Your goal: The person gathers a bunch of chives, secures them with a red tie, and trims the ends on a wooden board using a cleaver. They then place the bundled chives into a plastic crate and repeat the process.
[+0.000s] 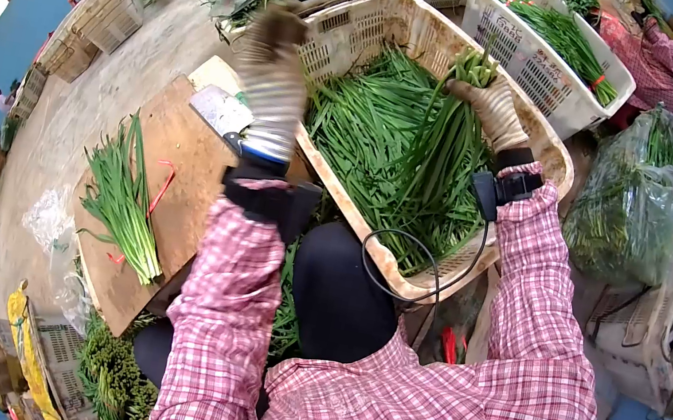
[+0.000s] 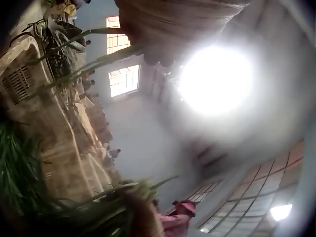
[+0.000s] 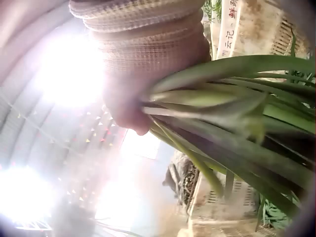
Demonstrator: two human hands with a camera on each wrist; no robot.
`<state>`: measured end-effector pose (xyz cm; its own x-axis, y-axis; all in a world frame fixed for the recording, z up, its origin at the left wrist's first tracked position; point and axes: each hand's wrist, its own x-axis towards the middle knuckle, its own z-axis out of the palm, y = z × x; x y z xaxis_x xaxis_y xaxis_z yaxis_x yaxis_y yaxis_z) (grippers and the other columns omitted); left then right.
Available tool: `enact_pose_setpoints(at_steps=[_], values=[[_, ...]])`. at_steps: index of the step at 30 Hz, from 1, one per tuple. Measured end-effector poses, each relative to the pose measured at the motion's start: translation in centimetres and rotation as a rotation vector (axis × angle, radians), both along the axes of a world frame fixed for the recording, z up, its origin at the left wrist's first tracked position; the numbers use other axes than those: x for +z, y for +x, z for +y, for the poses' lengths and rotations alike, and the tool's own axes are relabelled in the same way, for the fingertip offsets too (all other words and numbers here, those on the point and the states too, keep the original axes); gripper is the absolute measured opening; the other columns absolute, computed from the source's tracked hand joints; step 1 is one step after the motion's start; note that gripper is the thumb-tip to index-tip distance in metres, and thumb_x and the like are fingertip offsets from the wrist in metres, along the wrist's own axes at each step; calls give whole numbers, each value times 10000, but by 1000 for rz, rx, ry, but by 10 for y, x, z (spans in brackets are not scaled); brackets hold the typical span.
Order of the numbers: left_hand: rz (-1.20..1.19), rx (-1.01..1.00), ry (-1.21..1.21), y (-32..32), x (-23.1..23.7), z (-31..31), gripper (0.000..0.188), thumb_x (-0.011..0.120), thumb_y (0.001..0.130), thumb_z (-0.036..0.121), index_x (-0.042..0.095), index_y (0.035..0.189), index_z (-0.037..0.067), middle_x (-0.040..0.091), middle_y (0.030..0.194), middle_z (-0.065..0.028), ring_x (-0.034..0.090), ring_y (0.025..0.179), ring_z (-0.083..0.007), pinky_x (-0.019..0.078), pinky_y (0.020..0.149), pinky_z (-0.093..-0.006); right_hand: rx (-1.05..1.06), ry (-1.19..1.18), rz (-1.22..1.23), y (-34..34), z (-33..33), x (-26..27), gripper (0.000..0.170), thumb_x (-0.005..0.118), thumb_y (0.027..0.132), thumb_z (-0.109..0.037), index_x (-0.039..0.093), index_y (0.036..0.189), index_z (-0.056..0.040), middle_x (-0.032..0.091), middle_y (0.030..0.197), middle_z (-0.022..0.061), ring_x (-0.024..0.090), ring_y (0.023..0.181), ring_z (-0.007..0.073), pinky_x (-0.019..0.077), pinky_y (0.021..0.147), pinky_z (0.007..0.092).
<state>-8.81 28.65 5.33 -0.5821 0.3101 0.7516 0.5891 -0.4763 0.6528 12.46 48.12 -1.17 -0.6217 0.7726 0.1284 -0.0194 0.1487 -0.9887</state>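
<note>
In the head view my right hand (image 1: 493, 112), in a striped work glove, grips a bunch of garlic chives (image 1: 443, 143) by its pale stem ends, leaves hanging into the crate. The same bunch (image 3: 222, 113) fans out from the curled fingers in the right wrist view. My gloved left hand (image 1: 276, 65), blurred, is raised over the crate's left rim. In the left wrist view a few loose chive leaves (image 2: 94, 64) trail from its fingers. More loose chives (image 1: 372, 108) fill the dirty white plastic crate (image 1: 546, 144) in front of me.
On the wooden board (image 1: 103, 259) at left lie a smaller chive bunch (image 1: 127, 200) and red ties (image 1: 164, 184). Another crate (image 1: 510, 43) with tied bunches stands behind. A clear plastic bag (image 1: 631, 199) of greens sits at right. A cable (image 1: 433, 272) loops over the crate's front rim.
</note>
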Motion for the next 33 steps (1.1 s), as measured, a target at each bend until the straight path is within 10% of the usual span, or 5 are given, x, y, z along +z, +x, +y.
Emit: enact_pose_setpoints(at_steps=[17,21,23,31,33], values=[[-391,-908,-349,62,-52,-17,383,458,987,173,406,1322,-5,531,1163,-167,543,1058,-260,432,978,-358,-557,1945,-1145,-25,-47,40,368,518,924,-218,526,1292,-227,576,611,-1,561,465,155,467,432,323],[-1126,-1169,-456,66,-54,-77,881,445,868,689,434,1288,-85,520,1227,-292,505,1164,-383,397,1019,-494,-315,2138,-296,-2,-84,97,382,615,824,-125,576,1204,-150,617,757,58,630,628,186,496,503,286],[-1526,-1226,-526,118,-16,-109,1133,402,725,850,357,1367,-83,461,1311,-314,470,1211,-421,375,1035,-523,492,810,226,-2,-158,110,393,684,714,-102,622,1102,-107,632,901,92,647,811,232,539,672,331],[-1467,-2286,354,117,-78,-168,470,521,931,460,580,1047,8,637,892,-64,595,879,-84,519,741,-267,1023,1549,174,6,-267,84,181,646,621,-168,608,795,-136,599,978,36,587,950,233,492,830,389],[-1838,-1476,-1,121,-58,-188,417,501,974,335,571,1103,-55,664,972,-129,635,859,-179,547,733,-345,1159,1561,111,2,-277,80,179,621,645,-183,604,820,-146,584,983,27,566,961,231,475,833,360]])
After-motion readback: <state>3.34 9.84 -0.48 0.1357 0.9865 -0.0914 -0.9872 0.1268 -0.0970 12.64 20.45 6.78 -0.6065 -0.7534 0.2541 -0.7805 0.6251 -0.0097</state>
